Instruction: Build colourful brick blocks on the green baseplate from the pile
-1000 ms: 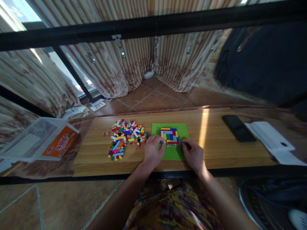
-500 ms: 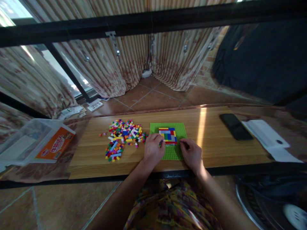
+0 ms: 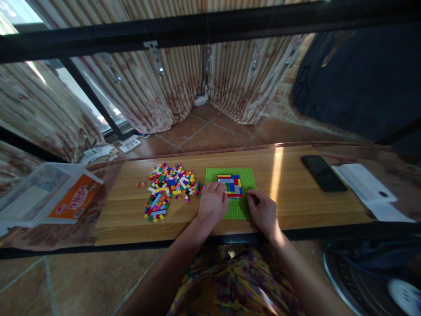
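Observation:
A bright green baseplate (image 3: 246, 175) lies on the wooden board, bearing a flat rectangle of toy bricks (image 3: 234, 186) in blue, red, yellow, grey and green. My left hand (image 3: 213, 202) is closed over the left side of the brick rectangle, fingers bent down against it. Whatever its fingertips hold is hidden under the hand. At the plate's right edge rests my right hand (image 3: 263, 210), thumb and forefinger pinched together just beside the bricks. Anything in that pinch is too small to make out. Left of the plate spreads a pile of loose bricks (image 3: 174, 179) in many colours.
A smaller brick heap (image 3: 157, 207) sits nearer me. A clear plastic box (image 3: 39, 184) with an orange label stands far left. To the right lie a black phone (image 3: 324, 174) and a white case-like object (image 3: 365, 182). A black metal rail (image 3: 296, 235) edges the table.
My left hand has shifted slightly right and turned further over the bricks, covering a small dark brick that showed at its fingertips. My right hand has hardly moved.

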The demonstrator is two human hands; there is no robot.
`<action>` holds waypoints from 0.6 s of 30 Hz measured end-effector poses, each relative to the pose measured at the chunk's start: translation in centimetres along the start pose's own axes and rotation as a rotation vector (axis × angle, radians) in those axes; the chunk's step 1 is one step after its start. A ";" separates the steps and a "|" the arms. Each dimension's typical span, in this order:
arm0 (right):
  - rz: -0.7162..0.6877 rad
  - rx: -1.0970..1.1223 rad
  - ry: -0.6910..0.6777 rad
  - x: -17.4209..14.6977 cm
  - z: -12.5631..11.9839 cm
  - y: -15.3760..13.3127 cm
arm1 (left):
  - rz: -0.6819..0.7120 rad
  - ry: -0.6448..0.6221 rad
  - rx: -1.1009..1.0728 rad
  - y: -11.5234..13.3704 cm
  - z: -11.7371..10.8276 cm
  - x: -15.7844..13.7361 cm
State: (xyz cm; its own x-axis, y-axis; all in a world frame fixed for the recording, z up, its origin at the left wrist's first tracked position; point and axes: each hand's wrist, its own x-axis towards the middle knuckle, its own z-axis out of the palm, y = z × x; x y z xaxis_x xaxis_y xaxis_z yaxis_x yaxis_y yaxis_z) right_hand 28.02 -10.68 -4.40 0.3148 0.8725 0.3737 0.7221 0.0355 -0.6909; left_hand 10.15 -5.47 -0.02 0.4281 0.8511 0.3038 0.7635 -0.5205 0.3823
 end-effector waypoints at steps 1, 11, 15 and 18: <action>-0.002 0.002 -0.003 0.0 0.0 0.0 | -0.003 0.005 -0.004 -0.1 0.0 0.0; 0.016 0.015 0.006 0.0 -0.1 -0.1 | 0.036 0.004 0.018 0.3 0.1 0.4; 0.019 0.012 -0.006 0.0 -0.1 0.0 | 0.017 -0.015 0.011 0.2 0.1 0.3; 0.012 0.012 -0.007 0.0 -0.1 -0.1 | 0.018 -0.025 0.019 0.2 0.3 0.2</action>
State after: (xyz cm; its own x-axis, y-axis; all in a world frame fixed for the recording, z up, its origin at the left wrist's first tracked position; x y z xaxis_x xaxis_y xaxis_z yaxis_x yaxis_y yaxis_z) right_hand 28.01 -10.72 -4.33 0.3194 0.8760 0.3613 0.7108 0.0307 -0.7027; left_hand 10.49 -5.38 -0.14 0.4535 0.8432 0.2885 0.7646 -0.5345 0.3602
